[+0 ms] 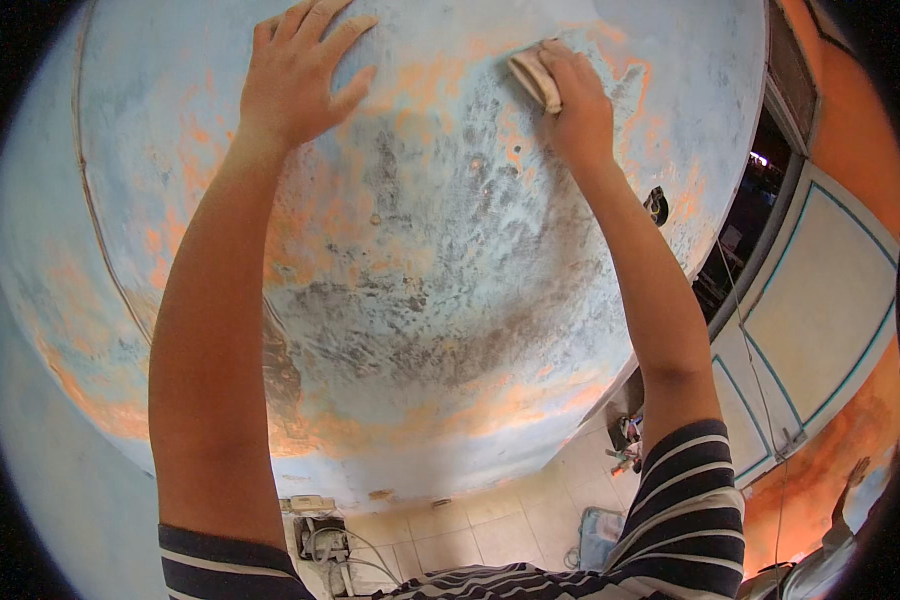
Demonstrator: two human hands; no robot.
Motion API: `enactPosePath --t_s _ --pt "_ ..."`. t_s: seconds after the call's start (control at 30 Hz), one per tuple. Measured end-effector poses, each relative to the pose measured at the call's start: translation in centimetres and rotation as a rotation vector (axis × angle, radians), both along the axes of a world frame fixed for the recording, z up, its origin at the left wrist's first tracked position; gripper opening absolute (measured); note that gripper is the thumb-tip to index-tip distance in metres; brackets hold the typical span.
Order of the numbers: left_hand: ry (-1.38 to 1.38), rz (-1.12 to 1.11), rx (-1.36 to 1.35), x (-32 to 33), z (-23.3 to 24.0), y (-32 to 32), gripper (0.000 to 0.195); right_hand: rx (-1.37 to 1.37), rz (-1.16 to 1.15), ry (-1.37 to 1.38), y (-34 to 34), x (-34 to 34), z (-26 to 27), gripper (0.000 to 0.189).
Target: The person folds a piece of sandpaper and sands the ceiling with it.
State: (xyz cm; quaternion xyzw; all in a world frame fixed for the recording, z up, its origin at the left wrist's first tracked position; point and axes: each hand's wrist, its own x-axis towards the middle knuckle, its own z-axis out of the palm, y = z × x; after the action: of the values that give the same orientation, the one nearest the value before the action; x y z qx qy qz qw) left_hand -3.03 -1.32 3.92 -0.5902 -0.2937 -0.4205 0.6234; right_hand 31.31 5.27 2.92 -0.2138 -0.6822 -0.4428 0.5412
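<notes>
A painted wall (450, 300) fills most of the view, its light blue worn through to orange and grey-black patches. My left hand (300, 75) lies against the upper wall with its fingers spread and holds nothing. Farther right, my right hand (581, 105) grips a folded, off-white pad (532, 79), perhaps a cloth, and presses it to the wall. Its palm side is hidden. The darkest smears spread across the wall below and between my hands.
A thin cable (94, 210) runs down the left of the wall. An open doorway with a pale, blue-trimmed door panel (821, 300) stands at right. Electrical gear with cords (322, 540) and a light blue container (600, 536) sit on the tiled floor (495, 525). Another person's hand (859, 471) shows lower right.
</notes>
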Motion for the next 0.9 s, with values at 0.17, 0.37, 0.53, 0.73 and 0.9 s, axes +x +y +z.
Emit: enactPosePath --t_s 0.17,0.37,0.53,0.73,0.9 --pt "0.011 -0.004 0.010 0.1 0.2 0.0 0.051 0.088 0.035 -0.167 -0.4 0.1 -0.6 0.050" --pt "0.001 0.038 -0.003 -0.4 -0.1 -0.2 0.053 0.001 0.042 0.017 -1.6 -3.1 -3.2 0.048" --pt "-0.008 0.027 0.012 0.3 -0.2 0.3 0.052 -0.123 0.024 0.149 -1.0 -2.6 -1.0 0.053" --pt "0.012 0.021 0.014 -0.1 0.2 0.1 0.051 0.131 0.068 0.155 -0.6 -3.8 -2.5 0.059" --pt "0.024 0.007 0.010 -0.3 0.2 -0.2 0.052 -0.066 0.109 0.193 -1.1 -3.9 -2.1 0.057"
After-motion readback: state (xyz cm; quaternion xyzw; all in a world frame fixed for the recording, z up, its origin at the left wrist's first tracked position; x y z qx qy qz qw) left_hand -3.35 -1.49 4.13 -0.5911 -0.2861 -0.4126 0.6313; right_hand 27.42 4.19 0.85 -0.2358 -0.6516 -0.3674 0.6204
